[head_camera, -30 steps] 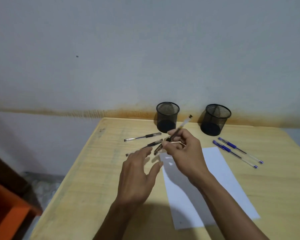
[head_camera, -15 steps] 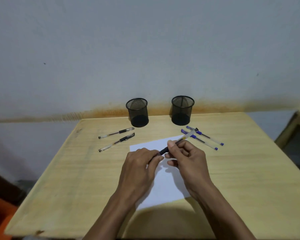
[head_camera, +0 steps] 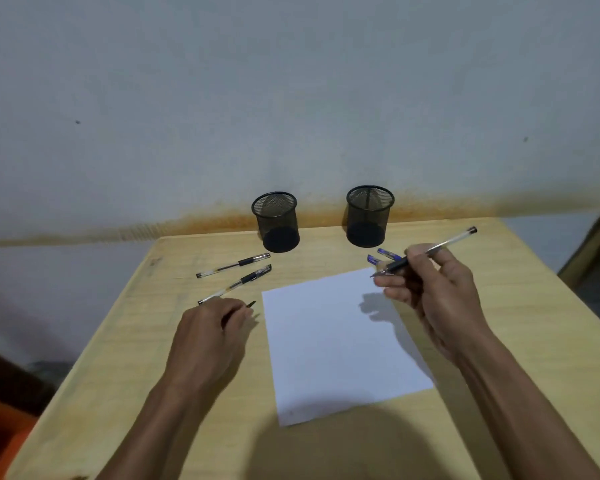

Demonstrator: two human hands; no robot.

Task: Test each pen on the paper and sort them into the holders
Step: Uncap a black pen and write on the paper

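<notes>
My right hand (head_camera: pixel 437 296) grips an uncapped clear pen with a black grip (head_camera: pixel 444 244), its tip pointing left over the top right corner of the white paper (head_camera: pixel 333 341). My left hand (head_camera: pixel 208 337) rests on the table left of the paper and holds the pen's black cap (head_camera: pixel 248 305). Two black-grip pens (head_camera: pixel 234 265) (head_camera: pixel 243 281) lie left of the paper. Two blue pens (head_camera: pixel 383 257) peek out behind my right hand. Two black mesh holders (head_camera: pixel 276 220) (head_camera: pixel 369 214) stand at the table's back edge.
The wooden table (head_camera: pixel 516 306) stands against a grey wall. An orange object (head_camera: pixel 0 438) sits on the floor at the lower left. Another wooden piece of furniture (head_camera: pixel 596 258) is at the right edge.
My hands have pulled apart: the cap came off and stays in my left hand, which moved left. My right hand carried the pen to the right. The camera view shifted.
</notes>
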